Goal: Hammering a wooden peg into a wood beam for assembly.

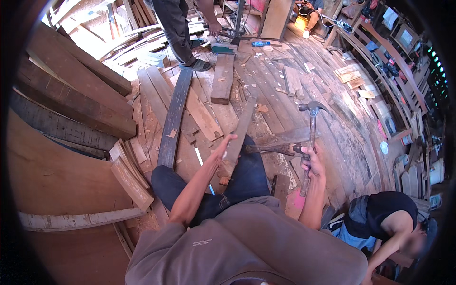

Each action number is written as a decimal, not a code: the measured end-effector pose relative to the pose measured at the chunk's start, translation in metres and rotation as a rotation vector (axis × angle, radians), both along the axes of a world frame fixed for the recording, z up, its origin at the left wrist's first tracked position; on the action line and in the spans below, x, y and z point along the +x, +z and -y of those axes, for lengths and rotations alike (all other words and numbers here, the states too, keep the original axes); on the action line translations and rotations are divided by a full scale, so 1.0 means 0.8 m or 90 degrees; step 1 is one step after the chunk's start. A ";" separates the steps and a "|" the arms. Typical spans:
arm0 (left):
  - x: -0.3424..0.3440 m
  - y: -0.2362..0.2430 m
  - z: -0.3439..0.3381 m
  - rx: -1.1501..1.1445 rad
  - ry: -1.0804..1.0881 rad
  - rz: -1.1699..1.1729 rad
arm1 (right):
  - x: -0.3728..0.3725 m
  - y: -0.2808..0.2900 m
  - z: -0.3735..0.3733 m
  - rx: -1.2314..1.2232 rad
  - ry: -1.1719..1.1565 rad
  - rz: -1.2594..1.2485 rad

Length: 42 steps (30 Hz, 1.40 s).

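Observation:
My left hand (pixel 224 151) is closed around the edge of a narrow wooden board (pixel 242 128), which slants up and away over my lap. My right hand (pixel 313 163) grips the handle of a claw hammer (pixel 313 122), its metal head uppermost, to the right of the board. A dark, narrow, worn-looking piece (pixel 278 149) lies crosswise between my right knee and my right hand. Its right end meets the hand, and I cannot tell whether the fingers hold it too. The hammer head is apart from the board.
A long dark beam (pixel 176 116) and a thick wooden block (pixel 222 78) lie ahead. Large planks (pixel 71 95) lean at the left. One person (pixel 178 28) stands at the far side; another (pixel 380 221) bends down at the right. Wood scraps litter the plank floor (pixel 332 128).

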<state>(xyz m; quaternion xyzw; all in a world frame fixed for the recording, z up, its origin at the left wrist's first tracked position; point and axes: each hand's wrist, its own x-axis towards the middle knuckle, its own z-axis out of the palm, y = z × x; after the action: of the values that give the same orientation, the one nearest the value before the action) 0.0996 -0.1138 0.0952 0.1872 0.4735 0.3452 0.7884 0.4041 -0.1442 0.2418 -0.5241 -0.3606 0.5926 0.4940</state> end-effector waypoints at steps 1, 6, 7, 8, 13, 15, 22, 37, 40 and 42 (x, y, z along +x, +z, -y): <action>0.003 -0.001 0.000 0.000 0.001 0.001 | 0.005 0.003 0.000 0.003 0.006 0.001; 0.004 0.003 0.000 -0.088 0.052 0.083 | 0.026 0.000 0.001 0.015 -0.023 -0.018; 0.008 0.002 0.003 -0.091 0.051 0.081 | 0.030 -0.003 0.003 0.013 -0.025 -0.020; 0.017 0.001 0.007 0.000 0.064 -0.092 | 0.033 -0.007 0.006 -0.001 -0.040 -0.024; 0.017 -0.023 0.013 0.022 0.090 0.036 | 0.063 -0.029 0.008 -0.033 -0.055 -0.042; 0.021 -0.020 0.008 0.024 0.129 0.038 | 0.072 -0.029 0.009 -0.053 -0.054 -0.032; 0.028 -0.011 0.012 0.053 0.166 -0.028 | 0.084 -0.035 0.008 -0.061 -0.051 -0.038; 0.037 -0.019 0.046 0.048 0.186 0.036 | 0.082 -0.045 0.018 -0.074 -0.032 -0.025; 0.039 -0.019 0.042 0.057 0.191 0.014 | 0.081 -0.042 0.026 -0.078 -0.031 -0.041; 0.040 -0.014 0.041 0.055 0.179 -0.008 | 0.081 -0.039 0.032 -0.076 -0.033 -0.043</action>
<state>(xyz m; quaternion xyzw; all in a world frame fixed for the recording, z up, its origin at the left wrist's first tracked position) 0.1318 -0.1464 0.0838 0.1548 0.4845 0.4710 0.7207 0.4692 -0.1696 0.2104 -0.5413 -0.2945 0.6175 0.4889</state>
